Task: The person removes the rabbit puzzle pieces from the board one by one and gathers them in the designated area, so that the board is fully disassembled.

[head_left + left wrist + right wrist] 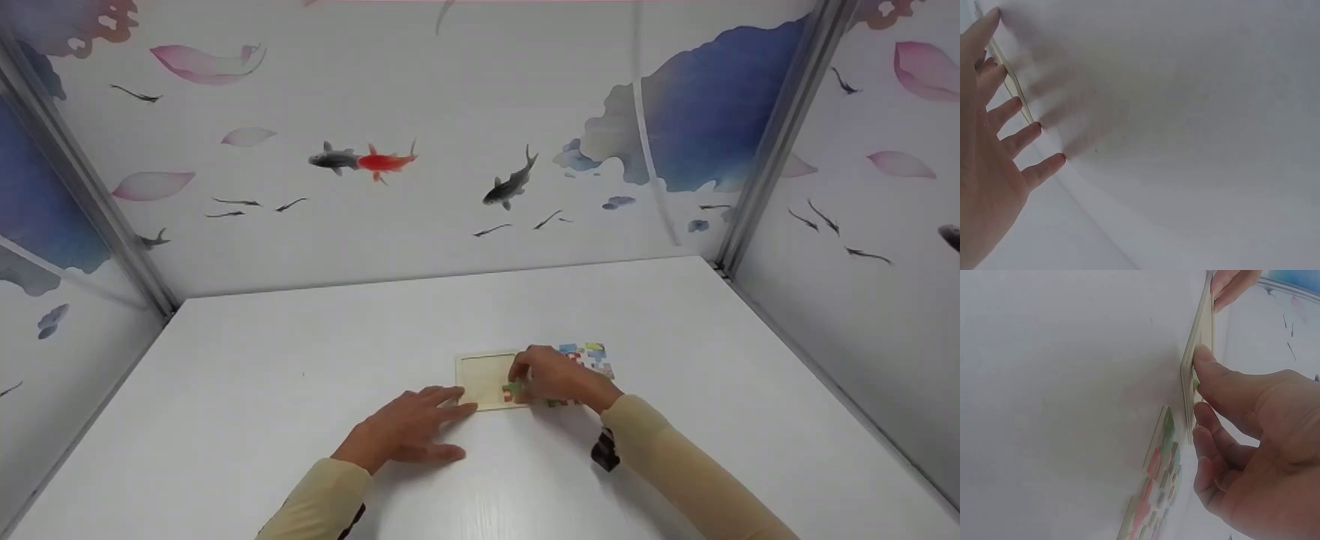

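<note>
A shallow pale wooden puzzle tray (480, 371) lies on the white table. My left hand (409, 427) is spread, its fingertips at the tray's left side and its thumb apart on the table. In the left wrist view the straight fingers (1022, 138) touch down along the tray edge. Over the tray's right part, my right hand (559, 373) pinches a small green and red jigsaw piece (511, 392) at the lower side. Only a green bit of the piece (1195, 381) shows between thumb and fingers in the right wrist view.
Right of the tray lie several loose colourful jigsaw pieces (595, 351), partly covered by the right hand and forearm. White panels printed with fish and petals (450, 225) stand behind the table (300, 337) and at both sides, joined by metal posts (780, 135).
</note>
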